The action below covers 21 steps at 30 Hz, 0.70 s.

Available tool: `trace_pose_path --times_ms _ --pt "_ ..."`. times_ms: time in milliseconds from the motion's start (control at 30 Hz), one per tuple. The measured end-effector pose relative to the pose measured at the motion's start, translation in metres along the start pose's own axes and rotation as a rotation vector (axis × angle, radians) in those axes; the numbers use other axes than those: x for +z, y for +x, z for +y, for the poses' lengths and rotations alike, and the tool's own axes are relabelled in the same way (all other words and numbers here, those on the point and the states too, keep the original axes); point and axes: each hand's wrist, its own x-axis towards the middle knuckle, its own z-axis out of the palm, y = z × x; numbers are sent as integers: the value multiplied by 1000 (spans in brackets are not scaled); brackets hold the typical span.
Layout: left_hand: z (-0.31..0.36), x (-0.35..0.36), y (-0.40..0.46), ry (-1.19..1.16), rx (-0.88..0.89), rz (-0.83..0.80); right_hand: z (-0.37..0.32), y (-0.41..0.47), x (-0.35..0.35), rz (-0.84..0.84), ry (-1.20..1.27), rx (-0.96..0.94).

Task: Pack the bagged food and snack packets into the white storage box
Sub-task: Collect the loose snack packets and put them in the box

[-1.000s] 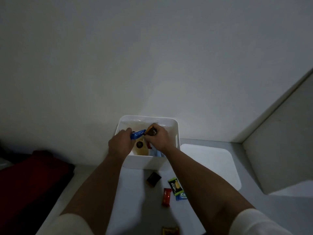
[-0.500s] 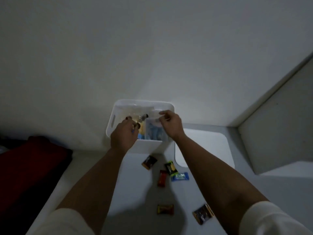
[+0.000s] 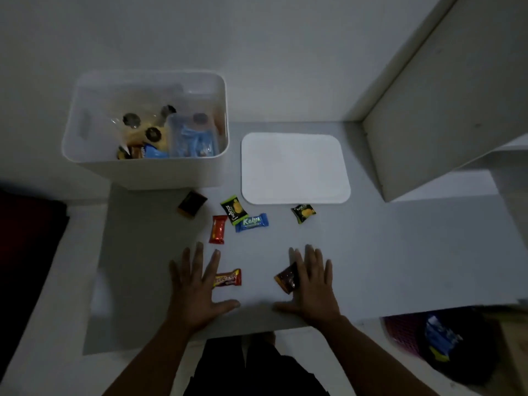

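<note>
Both hands lay flat with fingers spread on the desk (image 3: 400,252), the left hand (image 3: 197,292) touching a red snack packet (image 3: 227,278), the right hand (image 3: 313,290) partly over a brown packet (image 3: 286,279), well short of the white storage box (image 3: 148,172).

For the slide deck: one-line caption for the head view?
Both hands flat by loose snack packets; white storage box part-filled.

head cam | looks steeply down, forward | hands (image 3: 197,292) near, low centre | box (image 3: 148,170) beyond left hand
</note>
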Motion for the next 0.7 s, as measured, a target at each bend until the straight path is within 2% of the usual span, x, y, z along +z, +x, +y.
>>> trace_pose_path --times_ms 233,433,700 --pt "21 -3 66 66 -68 168 2 76 -3 301 75 19" --pt "-2 -28 110 76 -132 163 -11 123 -18 330 24 -90" --pt "-15 -31 121 21 12 190 -58 138 -3 432 34 -311"
